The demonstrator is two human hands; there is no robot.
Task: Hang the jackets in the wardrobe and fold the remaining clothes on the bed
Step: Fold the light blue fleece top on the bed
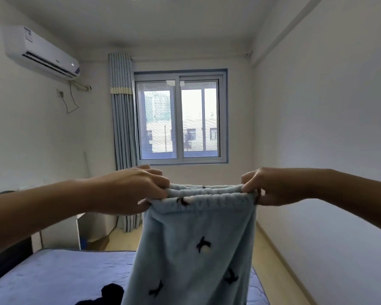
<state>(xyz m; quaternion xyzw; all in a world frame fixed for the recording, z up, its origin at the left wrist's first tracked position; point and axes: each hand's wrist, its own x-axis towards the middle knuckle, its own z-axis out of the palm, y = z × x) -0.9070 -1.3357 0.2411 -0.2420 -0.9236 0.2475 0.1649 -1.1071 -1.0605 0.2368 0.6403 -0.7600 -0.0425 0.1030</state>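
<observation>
Trousers (191, 249) under left grip (130, 190), right grip (264, 187)

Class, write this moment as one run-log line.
left hand: grips waistband | right hand: grips waistband | blue trousers: hang above bed | fold: pending

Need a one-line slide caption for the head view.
Left hand and right hand hold light-blue fleece pants by the waistband above the bed.
</observation>
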